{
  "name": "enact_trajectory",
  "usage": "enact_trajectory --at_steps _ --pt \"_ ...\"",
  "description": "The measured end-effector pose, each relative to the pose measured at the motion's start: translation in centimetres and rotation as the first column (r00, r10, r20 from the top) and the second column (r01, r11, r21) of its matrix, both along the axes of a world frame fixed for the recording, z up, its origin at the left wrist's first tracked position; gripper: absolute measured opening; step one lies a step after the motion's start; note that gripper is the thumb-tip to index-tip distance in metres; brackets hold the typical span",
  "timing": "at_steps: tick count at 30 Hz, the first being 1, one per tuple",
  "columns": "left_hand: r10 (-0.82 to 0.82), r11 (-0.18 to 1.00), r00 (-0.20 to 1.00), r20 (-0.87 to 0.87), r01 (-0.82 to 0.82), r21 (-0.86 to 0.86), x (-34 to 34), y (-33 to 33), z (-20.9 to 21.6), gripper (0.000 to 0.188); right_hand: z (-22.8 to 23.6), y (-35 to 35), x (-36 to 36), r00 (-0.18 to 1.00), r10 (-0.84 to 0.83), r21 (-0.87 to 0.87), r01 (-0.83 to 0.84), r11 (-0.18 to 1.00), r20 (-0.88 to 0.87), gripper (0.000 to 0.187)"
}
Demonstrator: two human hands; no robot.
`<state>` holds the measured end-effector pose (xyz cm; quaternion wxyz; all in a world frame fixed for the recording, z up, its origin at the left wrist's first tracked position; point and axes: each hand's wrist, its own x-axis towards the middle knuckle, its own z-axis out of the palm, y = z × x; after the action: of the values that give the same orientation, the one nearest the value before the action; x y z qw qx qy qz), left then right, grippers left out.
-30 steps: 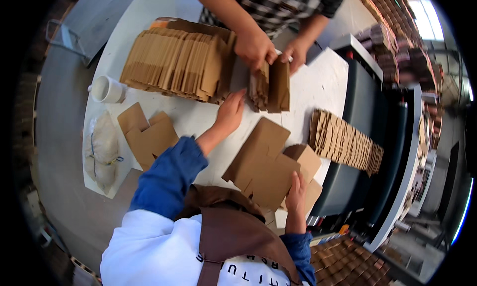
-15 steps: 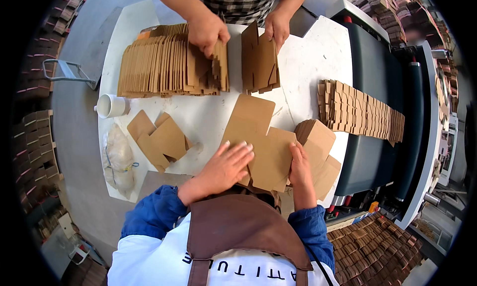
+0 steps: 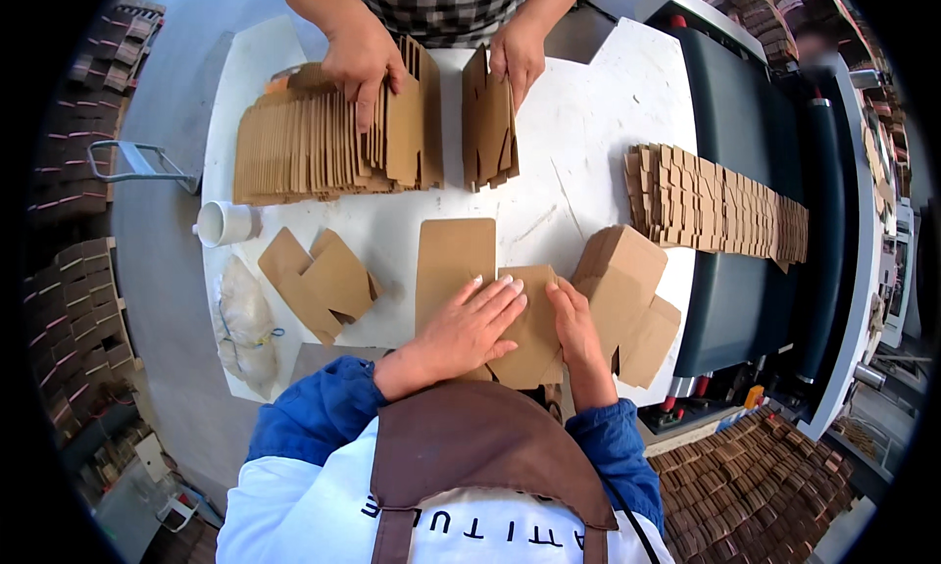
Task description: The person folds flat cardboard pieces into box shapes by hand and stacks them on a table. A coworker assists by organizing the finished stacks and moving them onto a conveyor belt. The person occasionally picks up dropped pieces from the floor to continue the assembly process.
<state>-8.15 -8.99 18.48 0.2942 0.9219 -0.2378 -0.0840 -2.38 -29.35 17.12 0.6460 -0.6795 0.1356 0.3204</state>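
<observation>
Nearest on the table point(image 3: 608, 108), a flat brown carton point(image 3: 539, 337) lies held two-handed.
The left hand point(image 3: 463, 331) spreads open on top, seemingly pressing it flat; the right hand point(image 3: 580, 335) grips its right edge, apparently against slipping. Beyond, a co-worker's hands point(image 3: 361, 62) touch upright cartons point(image 3: 294, 152).

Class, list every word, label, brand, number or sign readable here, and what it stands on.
White shirt: dark capitals, upside down in view, partly hidden by the brown apron; not copied out here.
Nearest brown carton and white mug: no lettering to be seen.
Machine: any markings too small to read.
</observation>
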Motion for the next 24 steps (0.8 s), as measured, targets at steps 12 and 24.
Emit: enact_trajectory --at_steps 12,24 --pt "0.205 0.972 0.968 -0.146 -0.219 -0.089 1.1 -2.3 1.1 0.068 5.3 0.8 2.2 0.904 0.243 -0.452 -0.063 0.890 0.352 0.026" --pt "0.151 0.955 0.977 -0.151 -0.184 -0.232 4.1 -5.2 0.4 0.069 6.6 -1.6 4.5 0.858 0.297 -0.545 -0.023 0.838 0.420 0.028"
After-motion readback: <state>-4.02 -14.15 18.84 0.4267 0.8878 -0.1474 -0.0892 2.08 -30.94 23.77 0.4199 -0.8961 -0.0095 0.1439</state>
